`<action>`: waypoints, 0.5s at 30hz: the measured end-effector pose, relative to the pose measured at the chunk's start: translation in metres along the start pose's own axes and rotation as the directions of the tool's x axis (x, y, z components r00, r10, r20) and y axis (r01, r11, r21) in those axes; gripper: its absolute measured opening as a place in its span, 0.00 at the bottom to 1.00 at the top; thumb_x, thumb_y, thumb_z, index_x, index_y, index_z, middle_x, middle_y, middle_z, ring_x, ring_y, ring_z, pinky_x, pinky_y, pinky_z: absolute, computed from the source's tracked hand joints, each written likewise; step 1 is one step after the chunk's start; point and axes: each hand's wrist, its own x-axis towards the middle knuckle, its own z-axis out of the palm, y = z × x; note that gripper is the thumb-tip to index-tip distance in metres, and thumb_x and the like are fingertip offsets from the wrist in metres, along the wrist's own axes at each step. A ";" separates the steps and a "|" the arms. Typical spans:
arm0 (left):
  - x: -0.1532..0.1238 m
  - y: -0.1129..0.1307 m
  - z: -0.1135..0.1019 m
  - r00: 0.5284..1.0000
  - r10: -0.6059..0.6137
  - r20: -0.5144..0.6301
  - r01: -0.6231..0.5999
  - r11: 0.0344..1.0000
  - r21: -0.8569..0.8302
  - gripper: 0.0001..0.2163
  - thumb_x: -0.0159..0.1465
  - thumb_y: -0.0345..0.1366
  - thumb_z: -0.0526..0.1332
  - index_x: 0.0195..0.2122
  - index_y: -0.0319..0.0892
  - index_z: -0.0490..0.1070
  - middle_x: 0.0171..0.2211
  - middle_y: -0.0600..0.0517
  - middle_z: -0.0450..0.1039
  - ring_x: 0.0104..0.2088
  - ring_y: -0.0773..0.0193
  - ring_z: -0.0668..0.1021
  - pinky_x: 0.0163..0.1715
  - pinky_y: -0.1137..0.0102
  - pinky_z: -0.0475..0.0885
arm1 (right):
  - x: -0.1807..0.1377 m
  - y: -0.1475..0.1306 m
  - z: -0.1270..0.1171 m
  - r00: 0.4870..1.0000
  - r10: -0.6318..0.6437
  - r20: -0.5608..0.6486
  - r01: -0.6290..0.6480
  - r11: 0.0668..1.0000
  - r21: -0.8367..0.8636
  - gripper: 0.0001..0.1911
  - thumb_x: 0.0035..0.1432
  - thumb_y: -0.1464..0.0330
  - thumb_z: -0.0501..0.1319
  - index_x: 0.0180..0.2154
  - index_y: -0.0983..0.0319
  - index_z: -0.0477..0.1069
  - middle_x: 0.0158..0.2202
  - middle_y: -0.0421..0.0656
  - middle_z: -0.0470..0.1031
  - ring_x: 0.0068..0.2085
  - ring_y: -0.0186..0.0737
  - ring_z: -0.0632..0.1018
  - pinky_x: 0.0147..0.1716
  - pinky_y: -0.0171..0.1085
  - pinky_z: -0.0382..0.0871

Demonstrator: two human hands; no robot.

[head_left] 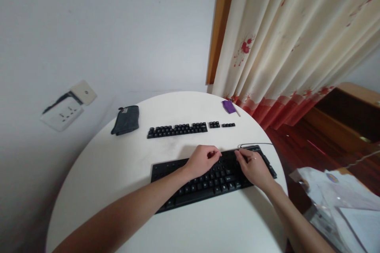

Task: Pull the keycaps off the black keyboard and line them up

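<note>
A black keyboard (pixel 212 184) lies at a slant on the round white table, and part of its upper area looks bare of keycaps. Over its upper edge, my left hand (pixel 204 161) is closed, thumb and fingertips pinched together. My right hand (pixel 254 168) hovers over the keyboard's right part, also closed in a pinch, with its fingertips a short gap from the left ones. Anything between the fingertips is too small to make out. Beyond the keyboard, loose black keycaps (pixel 178 131) stand in a long row, with a small block of keycaps (pixel 214 124) and a short row (pixel 228 125) to its right.
A dark zip pouch (pixel 127 120) rests at the table's back left. At the back right lies a purple cloth (pixel 228 106) beside a thin pale stick. The keyboard's cable (pixel 255 143) runs off the right edge. Curtains (pixel 267 47) hang behind; plastic bags (pixel 332 193) are at right.
</note>
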 end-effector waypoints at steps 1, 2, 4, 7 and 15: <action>0.000 0.000 0.000 1.000 0.002 -0.002 -0.002 1.000 -0.002 0.11 0.64 0.35 0.57 0.31 0.40 0.78 0.27 0.52 0.77 0.26 0.67 0.73 0.28 0.73 0.64 | 0.001 0.000 0.000 1.000 -0.002 -0.007 0.002 1.000 -0.028 0.21 0.65 0.55 0.54 0.23 0.59 0.68 0.20 0.42 0.70 0.22 0.40 0.68 0.25 0.37 0.57; 0.000 -0.001 0.000 1.000 0.004 -0.004 -0.004 1.000 -0.005 0.11 0.64 0.35 0.57 0.31 0.40 0.78 0.26 0.52 0.77 0.26 0.67 0.73 0.28 0.73 0.64 | 0.001 0.002 0.000 1.000 0.013 -0.008 -0.014 1.000 -0.019 0.21 0.64 0.56 0.55 0.23 0.59 0.69 0.20 0.42 0.70 0.22 0.40 0.69 0.25 0.37 0.57; 0.000 -0.001 0.000 1.000 0.005 -0.009 -0.005 1.000 -0.010 0.11 0.64 0.35 0.57 0.32 0.40 0.78 0.26 0.52 0.77 0.26 0.67 0.73 0.28 0.73 0.64 | 0.003 0.008 0.000 0.996 0.084 0.026 -0.086 0.992 0.096 0.22 0.64 0.55 0.55 0.23 0.59 0.69 0.18 0.41 0.69 0.21 0.39 0.69 0.24 0.36 0.58; -0.001 -0.002 0.000 1.000 0.003 -0.008 -0.003 1.000 -0.025 0.10 0.64 0.35 0.57 0.32 0.39 0.79 0.27 0.52 0.78 0.27 0.67 0.73 0.29 0.73 0.64 | 0.005 0.018 0.000 0.976 0.187 0.112 -0.213 0.931 0.296 0.24 0.63 0.53 0.55 0.22 0.60 0.70 0.14 0.38 0.65 0.18 0.36 0.66 0.21 0.35 0.57; -0.001 -0.001 0.001 1.000 -0.003 -0.018 0.002 0.999 -0.045 0.10 0.64 0.35 0.58 0.31 0.39 0.78 0.27 0.51 0.77 0.27 0.66 0.74 0.29 0.73 0.65 | 0.008 0.020 -0.011 0.931 0.342 0.125 -0.359 0.803 0.476 0.24 0.56 0.50 0.60 0.21 0.63 0.71 0.12 0.38 0.64 0.14 0.31 0.60 0.14 0.32 0.49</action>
